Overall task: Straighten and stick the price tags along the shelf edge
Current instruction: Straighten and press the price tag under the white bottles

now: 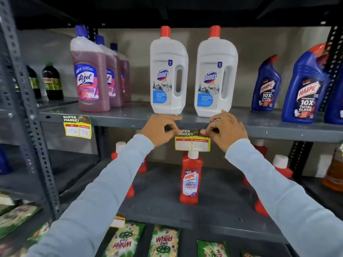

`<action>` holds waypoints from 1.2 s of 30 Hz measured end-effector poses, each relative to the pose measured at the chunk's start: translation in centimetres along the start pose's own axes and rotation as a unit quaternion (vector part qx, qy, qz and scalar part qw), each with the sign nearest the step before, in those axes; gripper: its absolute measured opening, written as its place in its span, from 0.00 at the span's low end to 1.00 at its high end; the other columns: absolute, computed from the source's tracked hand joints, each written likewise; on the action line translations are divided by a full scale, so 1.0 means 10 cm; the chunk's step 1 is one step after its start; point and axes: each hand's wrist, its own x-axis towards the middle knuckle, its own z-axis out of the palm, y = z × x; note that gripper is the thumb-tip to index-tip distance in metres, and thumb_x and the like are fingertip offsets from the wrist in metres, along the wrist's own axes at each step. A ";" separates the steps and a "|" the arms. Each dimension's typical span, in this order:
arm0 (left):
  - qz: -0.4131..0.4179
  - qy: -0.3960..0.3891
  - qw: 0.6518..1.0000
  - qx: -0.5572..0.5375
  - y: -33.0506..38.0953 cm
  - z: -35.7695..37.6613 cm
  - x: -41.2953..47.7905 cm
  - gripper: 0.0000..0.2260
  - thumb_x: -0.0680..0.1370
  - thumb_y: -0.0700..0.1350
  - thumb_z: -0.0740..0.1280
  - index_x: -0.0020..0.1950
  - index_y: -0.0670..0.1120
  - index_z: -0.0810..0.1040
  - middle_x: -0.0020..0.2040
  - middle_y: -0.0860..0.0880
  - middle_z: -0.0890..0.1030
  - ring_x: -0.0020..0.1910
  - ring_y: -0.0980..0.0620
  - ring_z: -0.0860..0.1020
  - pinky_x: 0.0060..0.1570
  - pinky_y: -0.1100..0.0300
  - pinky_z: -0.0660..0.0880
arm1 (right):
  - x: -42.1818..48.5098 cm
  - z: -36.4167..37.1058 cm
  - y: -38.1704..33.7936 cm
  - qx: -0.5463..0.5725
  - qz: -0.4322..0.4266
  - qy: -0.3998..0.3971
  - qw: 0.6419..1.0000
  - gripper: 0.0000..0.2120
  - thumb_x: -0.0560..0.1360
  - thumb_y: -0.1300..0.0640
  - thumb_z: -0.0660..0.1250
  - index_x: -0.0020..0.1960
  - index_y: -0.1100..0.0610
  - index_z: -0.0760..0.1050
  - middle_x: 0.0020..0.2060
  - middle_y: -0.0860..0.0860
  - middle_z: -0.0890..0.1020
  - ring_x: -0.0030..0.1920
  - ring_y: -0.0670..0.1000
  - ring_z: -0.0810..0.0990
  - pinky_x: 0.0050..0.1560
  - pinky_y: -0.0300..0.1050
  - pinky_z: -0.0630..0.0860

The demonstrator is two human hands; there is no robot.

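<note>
You were standing in a shop, in its cleaning-goods aisle. Grey slotted-steel racking (27,101) carried branded stock in rows, faces forward: pink Lizol bottles (91,76), two white Domex jugs (168,75), blue Harpic toilet cleaner (306,89), and a red Harpic bathroom cleaner (191,177) on the shelf below. Green Wheel detergent packets (165,242) lay lowest. Yellow price tags headed "SUPER MARKET" hung from the shelf edge (278,131), one (78,127) under the Lizol, another (193,142) under the Domex, each with handwritten figures.
</note>
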 end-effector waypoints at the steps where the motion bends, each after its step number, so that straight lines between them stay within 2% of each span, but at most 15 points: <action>1: -0.010 -0.001 1.000 -0.004 0.03 -0.04 0.03 0.04 0.71 0.43 0.72 0.43 0.44 0.84 0.60 0.49 0.81 0.60 0.51 0.76 0.63 0.56 0.70 | 0.02 -0.02 -0.01 0.015 0.006 0.005 1.000 0.13 0.71 0.43 0.66 0.44 0.52 0.81 0.51 0.50 0.80 0.59 0.54 0.74 0.60 0.53 0.70; 4: -0.033 -0.001 0.999 -0.029 0.09 -0.10 0.10 0.06 0.71 0.43 0.73 0.44 0.42 0.84 0.56 0.47 0.83 0.53 0.54 0.77 0.55 0.62 0.72 | 0.05 -0.05 -0.03 0.046 0.030 0.011 0.998 0.14 0.71 0.42 0.66 0.42 0.53 0.79 0.41 0.49 0.78 0.47 0.53 0.78 0.51 0.50 0.74; 7: -0.046 0.008 0.998 -0.035 0.11 -0.09 0.14 0.06 0.71 0.42 0.73 0.45 0.42 0.84 0.53 0.47 0.84 0.48 0.57 0.76 0.45 0.73 0.68 | 0.07 -0.07 -0.07 0.027 0.038 0.008 0.999 0.15 0.72 0.43 0.66 0.46 0.54 0.80 0.42 0.50 0.80 0.46 0.52 0.78 0.47 0.47 0.74; 9: -0.050 0.015 0.998 -0.034 0.11 -0.07 0.15 0.07 0.70 0.43 0.73 0.45 0.42 0.84 0.52 0.48 0.84 0.46 0.58 0.76 0.43 0.73 0.68 | 0.07 -0.07 -0.09 0.016 0.041 0.005 0.999 0.14 0.72 0.43 0.66 0.47 0.54 0.80 0.44 0.51 0.81 0.47 0.52 0.79 0.46 0.47 0.75; 15: -0.045 0.042 0.997 -0.045 0.05 -0.02 0.17 0.05 0.70 0.43 0.73 0.42 0.43 0.84 0.50 0.49 0.85 0.45 0.58 0.77 0.43 0.73 0.69 | 0.06 -0.02 -0.10 -0.001 0.035 0.032 0.999 0.15 0.72 0.42 0.66 0.46 0.54 0.79 0.45 0.52 0.81 0.48 0.53 0.79 0.49 0.50 0.78; 17: -0.043 0.053 0.996 -0.052 0.04 0.00 0.17 0.04 0.69 0.43 0.74 0.40 0.43 0.84 0.49 0.49 0.85 0.45 0.58 0.79 0.44 0.72 0.71 | 0.07 -0.01 -0.08 -0.012 0.039 0.026 0.999 0.16 0.72 0.41 0.65 0.42 0.54 0.78 0.42 0.52 0.82 0.44 0.53 0.80 0.45 0.48 0.78; 20: -0.043 0.072 0.995 -0.054 0.02 0.05 0.16 0.05 0.68 0.44 0.75 0.39 0.42 0.84 0.49 0.48 0.85 0.47 0.55 0.80 0.49 0.65 0.75 | 0.10 -0.04 -0.05 -0.016 0.072 0.017 0.997 0.20 0.70 0.38 0.65 0.36 0.56 0.76 0.38 0.54 0.83 0.37 0.52 0.78 0.37 0.44 0.74; 23: -0.041 0.084 0.993 -0.067 0.03 0.10 0.15 0.07 0.68 0.42 0.75 0.40 0.42 0.80 0.48 0.48 0.84 0.46 0.55 0.80 0.47 0.67 0.76 | 0.13 -0.07 -0.05 0.006 0.093 0.034 0.995 0.22 0.66 0.35 0.67 0.43 0.55 0.75 0.42 0.54 0.83 0.39 0.52 0.78 0.40 0.47 0.75; 25: -0.029 0.087 0.993 -0.068 0.04 0.12 0.14 0.10 0.69 0.42 0.75 0.44 0.44 0.76 0.47 0.49 0.83 0.46 0.54 0.80 0.47 0.65 0.76 | 0.14 -0.09 -0.08 0.046 0.110 0.050 0.992 0.28 0.62 0.32 0.68 0.50 0.53 0.74 0.48 0.53 0.83 0.45 0.54 0.79 0.46 0.50 0.78; 27: -0.017 0.089 0.994 -0.060 0.04 0.14 0.13 0.09 0.70 0.43 0.73 0.47 0.46 0.77 0.47 0.50 0.82 0.47 0.54 0.79 0.49 0.66 0.75 | 0.15 -0.06 -0.12 0.043 0.131 0.059 0.989 0.34 0.60 0.29 0.68 0.56 0.51 0.74 0.52 0.52 0.83 0.50 0.55 0.80 0.49 0.52 0.78; 29: -0.008 0.098 0.994 -0.058 0.02 0.17 0.11 0.08 0.71 0.42 0.72 0.49 0.46 0.79 0.48 0.51 0.82 0.48 0.56 0.78 0.50 0.70 0.74 | 0.17 -0.01 -0.15 -0.004 0.138 0.063 0.988 0.33 0.60 0.29 0.67 0.54 0.52 0.77 0.48 0.52 0.83 0.46 0.54 0.79 0.46 0.51 0.77; 32: -0.003 0.123 0.991 -0.061 0.00 0.22 0.11 0.07 0.72 0.41 0.71 0.49 0.44 0.81 0.46 0.52 0.82 0.47 0.57 0.77 0.47 0.79 0.70 | 0.17 0.05 -0.18 -0.018 0.141 0.077 0.987 0.28 0.61 0.29 0.66 0.45 0.53 0.80 0.36 0.50 0.79 0.37 0.51 0.75 0.40 0.48 0.72; 36: -0.001 0.157 0.986 -0.059 0.00 0.30 0.13 0.03 0.72 0.38 0.71 0.45 0.42 0.81 0.43 0.52 0.80 0.42 0.58 0.77 0.46 0.79 0.71 | 0.18 0.03 -0.17 -0.028 0.139 0.076 0.987 0.29 0.61 0.28 0.65 0.43 0.53 0.79 0.34 0.50 0.77 0.35 0.51 0.73 0.39 0.46 0.69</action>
